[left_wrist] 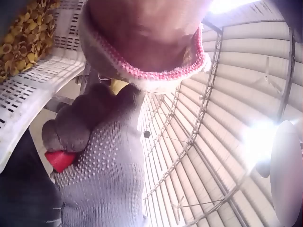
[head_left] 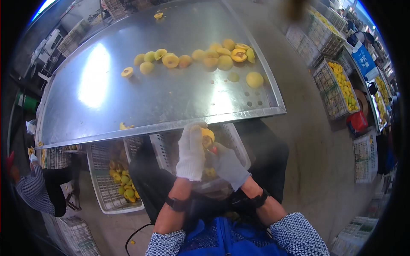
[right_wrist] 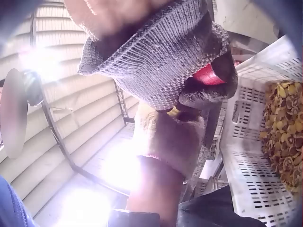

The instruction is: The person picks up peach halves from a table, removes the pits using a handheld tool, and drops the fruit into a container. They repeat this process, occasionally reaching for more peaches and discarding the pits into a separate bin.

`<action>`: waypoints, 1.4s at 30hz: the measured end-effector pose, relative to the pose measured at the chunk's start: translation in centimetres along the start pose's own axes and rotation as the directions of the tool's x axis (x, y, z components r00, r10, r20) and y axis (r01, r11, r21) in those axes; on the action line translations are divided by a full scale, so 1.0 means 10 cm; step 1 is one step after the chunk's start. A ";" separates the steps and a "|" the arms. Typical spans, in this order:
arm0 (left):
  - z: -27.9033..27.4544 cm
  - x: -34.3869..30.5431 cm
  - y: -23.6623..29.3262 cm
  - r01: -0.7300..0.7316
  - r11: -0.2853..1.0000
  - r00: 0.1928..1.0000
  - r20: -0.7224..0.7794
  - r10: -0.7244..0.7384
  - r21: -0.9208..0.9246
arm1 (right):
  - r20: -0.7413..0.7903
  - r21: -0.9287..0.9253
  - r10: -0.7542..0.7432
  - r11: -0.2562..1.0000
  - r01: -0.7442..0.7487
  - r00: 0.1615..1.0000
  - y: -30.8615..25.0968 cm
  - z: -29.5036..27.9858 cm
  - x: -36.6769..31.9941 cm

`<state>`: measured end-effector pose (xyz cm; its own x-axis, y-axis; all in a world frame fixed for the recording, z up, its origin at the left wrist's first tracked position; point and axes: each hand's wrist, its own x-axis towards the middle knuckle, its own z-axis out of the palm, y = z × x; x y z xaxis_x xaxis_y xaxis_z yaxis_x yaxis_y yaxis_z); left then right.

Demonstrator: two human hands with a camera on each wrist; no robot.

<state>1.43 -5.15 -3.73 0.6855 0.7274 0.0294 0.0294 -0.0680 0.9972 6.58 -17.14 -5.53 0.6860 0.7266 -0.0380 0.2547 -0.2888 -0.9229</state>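
Observation:
My left hand (head_left: pixel 191 151), in a white knit glove, grips a cut yellow peach (head_left: pixel 208 135) just below the table's near edge. The peach's brown centre faces up toward me. In my right hand (head_left: pixel 230 165), gloved in grey, is a tool with a red handle (right_wrist: pixel 209 75); its working end is hidden at the fruit. Both hands meet over a white crate (head_left: pixel 243 151) between the knees. From the left wrist view, the curled grey fingers (left_wrist: pixel 71 123) wrap the red handle (left_wrist: pixel 61 161), with a sliver of yellow fruit (left_wrist: pixel 118 86) beyond.
A metal table (head_left: pixel 171 98) stands in front, with a row of whole and halved peaches (head_left: pixel 171 60) across it. Left of the knees is a crate (head_left: pixel 102 198) of fruit pieces. More filled crates (head_left: pixel 329 102) stand to the right. Another person (head_left: pixel 34 187) sits at far left.

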 end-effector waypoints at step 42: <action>-0.16 0.08 0.06 0.197 0.933 0.865 0.502 -0.020 -0.303 | 0.530 0.740 0.094 0.433 -0.514 0.843 -0.10 0.00 -0.26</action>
<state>0.76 -3.52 -3.03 0.9572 0.2879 -0.0282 -0.0579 0.2864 0.9564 4.54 -18.70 -4.47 0.2407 0.9156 -0.3220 -0.7468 -0.0371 -0.6640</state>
